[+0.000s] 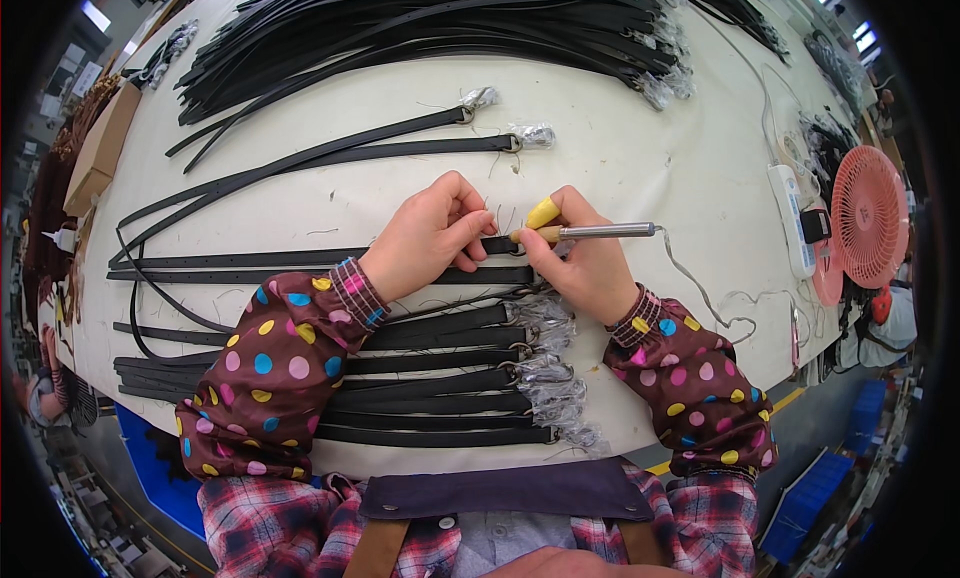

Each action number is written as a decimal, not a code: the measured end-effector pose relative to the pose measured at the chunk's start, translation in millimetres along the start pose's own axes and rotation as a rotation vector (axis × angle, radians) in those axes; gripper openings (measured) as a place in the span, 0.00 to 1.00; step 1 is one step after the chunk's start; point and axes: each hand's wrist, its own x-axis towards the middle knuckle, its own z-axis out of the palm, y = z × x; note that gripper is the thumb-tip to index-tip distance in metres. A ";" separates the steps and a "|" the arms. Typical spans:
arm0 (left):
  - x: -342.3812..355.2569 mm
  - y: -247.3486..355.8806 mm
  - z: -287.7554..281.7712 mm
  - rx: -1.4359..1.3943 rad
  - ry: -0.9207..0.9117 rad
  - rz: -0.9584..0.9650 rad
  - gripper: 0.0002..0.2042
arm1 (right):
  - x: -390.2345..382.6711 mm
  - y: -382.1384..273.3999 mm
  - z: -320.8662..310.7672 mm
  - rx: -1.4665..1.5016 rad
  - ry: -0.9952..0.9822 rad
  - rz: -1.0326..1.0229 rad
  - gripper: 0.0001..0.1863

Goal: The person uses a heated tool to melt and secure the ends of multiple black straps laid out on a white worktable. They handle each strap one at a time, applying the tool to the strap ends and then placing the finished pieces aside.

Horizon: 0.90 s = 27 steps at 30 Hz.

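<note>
My left hand (428, 236) is closed on a black strap (325, 258), pinching near its right end among loose thread ends. My right hand (578, 263), with a yellow cover on one finger, grips a pen-like heated tool (610, 230) with a metal shaft and a tan part, held level at that strap end; a grey cord runs from it. Below my hands lie several black straps (435, 359) with metal buckles in clear plastic wrap (555, 378). Above are two more wrapped-buckle straps (420, 148).
A large bundle of black straps (420, 28) lies across the back of the white table (680, 158). At right are a power strip (792, 223) and pink fan (868, 216); at left, a cardboard box (100, 153). Other people are at both side edges. Blue crates (808, 503) stand below.
</note>
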 end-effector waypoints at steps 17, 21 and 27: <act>-0.5 0.5 -1.2 0.027 -0.019 -0.003 0.06 | 0.9 1.7 0.3 -0.066 -0.005 -0.037 0.09; -1.4 2.9 -2.4 0.031 0.001 -0.014 0.06 | -1.0 6.0 0.5 -0.013 0.006 -0.008 0.09; -12.3 -5.0 -9.0 0.836 0.102 0.541 0.10 | 0.1 4.1 -4.9 -0.010 0.074 -0.088 0.08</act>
